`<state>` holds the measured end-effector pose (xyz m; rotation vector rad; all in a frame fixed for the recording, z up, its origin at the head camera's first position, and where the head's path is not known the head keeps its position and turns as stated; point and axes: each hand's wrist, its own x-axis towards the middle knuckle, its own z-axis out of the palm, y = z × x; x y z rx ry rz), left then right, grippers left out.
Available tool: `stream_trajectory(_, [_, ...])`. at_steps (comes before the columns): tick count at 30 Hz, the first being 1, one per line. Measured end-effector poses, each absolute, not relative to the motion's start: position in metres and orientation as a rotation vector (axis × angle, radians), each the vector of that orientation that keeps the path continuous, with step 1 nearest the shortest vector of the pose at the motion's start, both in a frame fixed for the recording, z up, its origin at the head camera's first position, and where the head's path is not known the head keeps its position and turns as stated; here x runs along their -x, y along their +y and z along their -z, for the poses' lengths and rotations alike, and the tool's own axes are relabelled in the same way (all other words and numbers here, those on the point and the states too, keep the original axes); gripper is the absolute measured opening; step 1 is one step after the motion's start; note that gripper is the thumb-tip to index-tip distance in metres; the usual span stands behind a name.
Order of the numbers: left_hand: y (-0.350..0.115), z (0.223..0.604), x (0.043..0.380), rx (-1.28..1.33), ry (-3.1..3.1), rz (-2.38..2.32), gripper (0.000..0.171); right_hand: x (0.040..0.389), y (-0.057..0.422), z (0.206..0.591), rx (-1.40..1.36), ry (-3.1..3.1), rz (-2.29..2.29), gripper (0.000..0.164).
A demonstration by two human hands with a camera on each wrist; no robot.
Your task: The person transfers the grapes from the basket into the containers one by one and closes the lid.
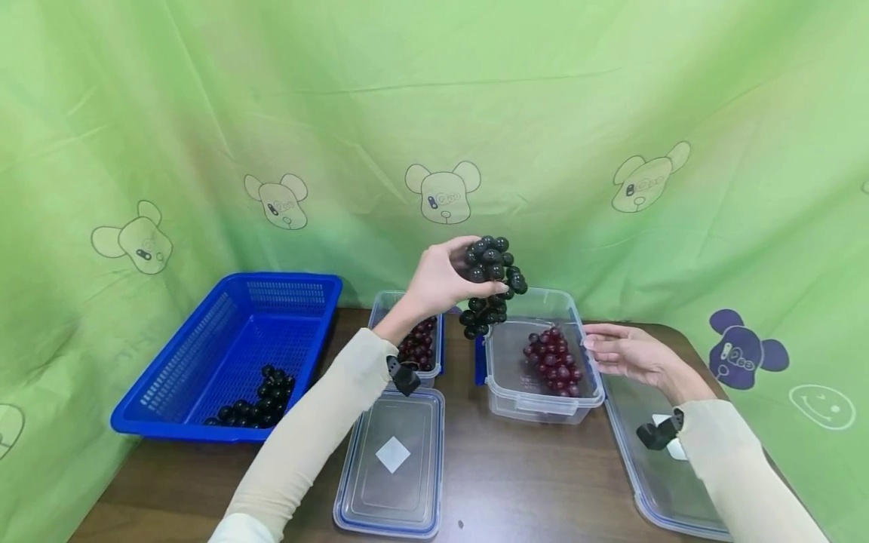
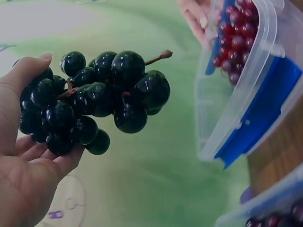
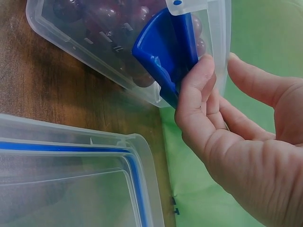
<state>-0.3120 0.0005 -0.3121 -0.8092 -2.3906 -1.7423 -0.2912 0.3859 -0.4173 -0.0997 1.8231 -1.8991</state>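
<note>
My left hand (image 1: 441,275) grips a bunch of dark, almost black grapes (image 2: 113,90), its thumb over them and its fingers beneath. The bunch hangs above the near left side of a large clear plastic container (image 1: 543,407). Inside that container lies a bunch of red grapes (image 1: 553,362). At the container's right side, my right hand (image 1: 631,354) touches the wall by a lowered blue latch (image 3: 165,56), fingers relaxed and slightly bent. A smaller clear container (image 1: 428,375) with dark red grapes (image 1: 417,343) stands to the left, partly hidden by my left arm.
A blue plastic basket (image 1: 231,302) on the left holds more black grapes (image 1: 254,403). One clear lid (image 1: 387,498) with a white label lies before the small container. A larger lid (image 1: 679,490) lies under my right forearm. Green printed cloth (image 1: 543,151) hangs behind the wooden table (image 1: 523,483).
</note>
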Motion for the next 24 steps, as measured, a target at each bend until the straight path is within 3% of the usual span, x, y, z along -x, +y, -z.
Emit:
stream_trajectory(9, [0.028,0.329,0.314,0.696,-2.438,1.791,0.086,0.291,0.385,0.418,0.083,1.851,1.883,0.031])
stream_trajectory(24, [0.057,0.382,0.298,0.54,-2.614,1.704,0.094,0.289,0.384,0.419,0.091,1.833,1.911,0.031])
